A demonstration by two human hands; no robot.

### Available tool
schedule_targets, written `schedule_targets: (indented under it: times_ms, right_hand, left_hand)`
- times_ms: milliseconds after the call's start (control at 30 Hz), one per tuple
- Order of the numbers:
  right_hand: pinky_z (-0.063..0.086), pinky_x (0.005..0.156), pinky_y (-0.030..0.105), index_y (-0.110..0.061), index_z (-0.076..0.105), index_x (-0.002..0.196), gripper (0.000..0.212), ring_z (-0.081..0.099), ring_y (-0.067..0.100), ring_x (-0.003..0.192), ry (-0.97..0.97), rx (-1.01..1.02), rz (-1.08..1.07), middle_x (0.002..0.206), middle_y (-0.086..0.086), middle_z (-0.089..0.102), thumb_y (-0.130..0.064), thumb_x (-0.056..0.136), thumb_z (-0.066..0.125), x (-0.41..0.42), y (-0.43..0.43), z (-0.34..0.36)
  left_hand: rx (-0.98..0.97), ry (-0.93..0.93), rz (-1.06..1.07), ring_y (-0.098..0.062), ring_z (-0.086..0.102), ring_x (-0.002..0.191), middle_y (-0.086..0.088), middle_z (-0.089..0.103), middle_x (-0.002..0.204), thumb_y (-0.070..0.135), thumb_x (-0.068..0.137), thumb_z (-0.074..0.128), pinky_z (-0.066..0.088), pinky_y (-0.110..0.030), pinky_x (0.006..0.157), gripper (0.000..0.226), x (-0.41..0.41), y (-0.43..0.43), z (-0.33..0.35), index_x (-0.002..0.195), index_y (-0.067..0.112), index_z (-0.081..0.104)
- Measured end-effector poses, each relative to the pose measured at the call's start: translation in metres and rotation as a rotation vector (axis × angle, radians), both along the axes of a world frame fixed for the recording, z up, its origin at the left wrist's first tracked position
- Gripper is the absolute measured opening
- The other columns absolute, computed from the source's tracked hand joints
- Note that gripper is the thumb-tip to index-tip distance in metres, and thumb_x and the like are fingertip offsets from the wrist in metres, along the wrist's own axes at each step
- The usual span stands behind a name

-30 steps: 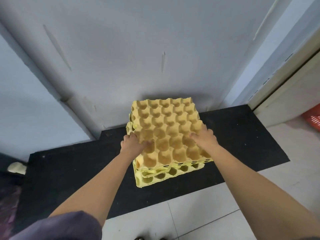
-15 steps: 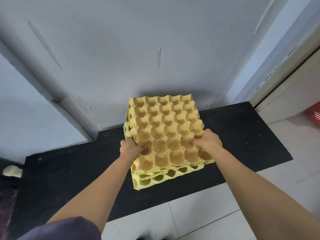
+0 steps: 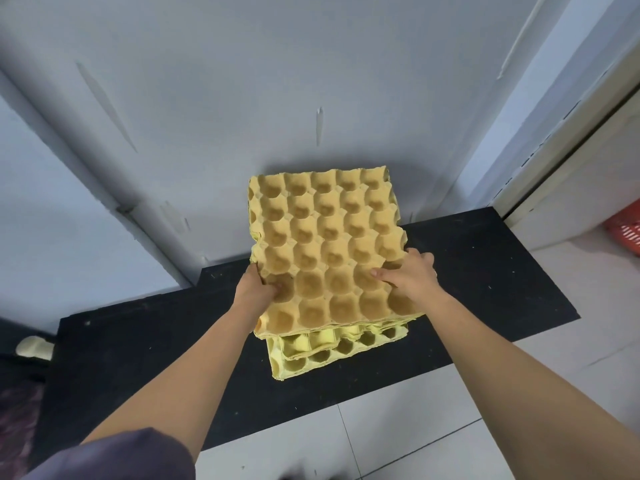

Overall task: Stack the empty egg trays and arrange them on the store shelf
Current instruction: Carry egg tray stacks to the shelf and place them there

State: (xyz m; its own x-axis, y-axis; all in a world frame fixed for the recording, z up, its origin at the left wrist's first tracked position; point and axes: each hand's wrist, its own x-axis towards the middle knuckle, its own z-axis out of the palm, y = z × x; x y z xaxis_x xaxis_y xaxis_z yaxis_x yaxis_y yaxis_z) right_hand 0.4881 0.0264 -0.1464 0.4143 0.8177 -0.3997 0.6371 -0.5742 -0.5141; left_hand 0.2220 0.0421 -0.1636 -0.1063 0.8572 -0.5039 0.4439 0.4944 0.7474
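Your top egg tray [image 3: 329, 251] is tan moulded pulp with deep round cups. It sits skewed over the brighter yellow trays [image 3: 311, 355], mid-way along the black mat [image 3: 138, 358] near its front edge. Your left hand [image 3: 258, 289] pinches the tray's left edge, thumb in a cup. Your right hand [image 3: 410, 275] grips the right edge, fingers curled over the cups.

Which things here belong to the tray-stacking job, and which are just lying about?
Job: tan moulded-pulp egg trays, gripped by left hand and right hand; yellow pulp egg trays beneath; black low platform.
Lying about: red plastic basket; cream object at left edge.
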Motion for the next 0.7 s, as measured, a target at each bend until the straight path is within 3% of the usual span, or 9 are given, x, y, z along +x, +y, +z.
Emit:
schedule_targets:
  times_ms: [167,233,533,633,700]
  right_hand:
    - [0.041,0.097,0.043,-0.010,0.029,0.142,0.096,0.044,0.033,0.124,0.094,-0.051,-0.024,0.140,0.012,0.029,-0.046,0.070,0.080,-0.009,0.000,0.020]
    - [0.042,0.095,0.043,-0.010,0.029,0.142,0.095,0.044,0.033,0.124,0.105,-0.053,-0.030,0.140,0.013,0.029,-0.044,0.070,0.081,-0.011,-0.002,0.026]
    - [0.042,0.087,0.038,-0.011,0.030,0.131,0.079,0.050,0.028,0.117,0.257,-0.034,-0.083,0.128,0.008,0.048,-0.032,0.074,0.081,-0.006,-0.011,0.015]
    - [0.043,0.087,0.037,-0.012,0.029,0.130,0.078,0.049,0.025,0.108,0.278,-0.036,-0.086,0.121,0.005,0.049,-0.032,0.074,0.080,-0.005,-0.012,0.010]
    - [0.044,0.094,0.041,-0.012,0.030,0.131,0.082,0.048,0.026,0.114,0.236,-0.014,-0.075,0.127,0.007,0.048,-0.036,0.071,0.081,-0.006,-0.010,0.008]
  left_hand:
    - [0.015,0.056,-0.006,-0.022,0.040,0.090,-0.009,0.026,0.132,0.012,0.089,0.061,0.034,-0.030,0.089,0.043,-0.008,0.001,0.022,0.127,0.006,0.042]
    - [0.014,0.071,-0.011,-0.019,0.038,0.085,-0.011,0.024,0.132,0.012,0.089,0.060,0.034,-0.029,0.088,0.043,-0.011,-0.001,0.023,0.128,0.006,0.043]
    - [-0.027,0.077,0.009,-0.026,0.054,0.092,-0.014,0.059,0.112,0.005,0.082,0.063,0.043,-0.035,0.073,0.034,-0.010,-0.006,0.009,0.116,0.006,0.057]
    - [-0.065,0.027,0.037,-0.030,0.058,0.097,-0.014,0.062,0.108,0.009,0.083,0.061,0.049,-0.041,0.082,0.031,-0.008,-0.008,0.004,0.114,0.006,0.058]
    - [-0.082,-0.001,0.056,-0.032,0.058,0.102,-0.015,0.061,0.113,0.012,0.084,0.061,0.049,-0.046,0.091,0.036,-0.007,-0.008,0.002,0.120,0.006,0.055]
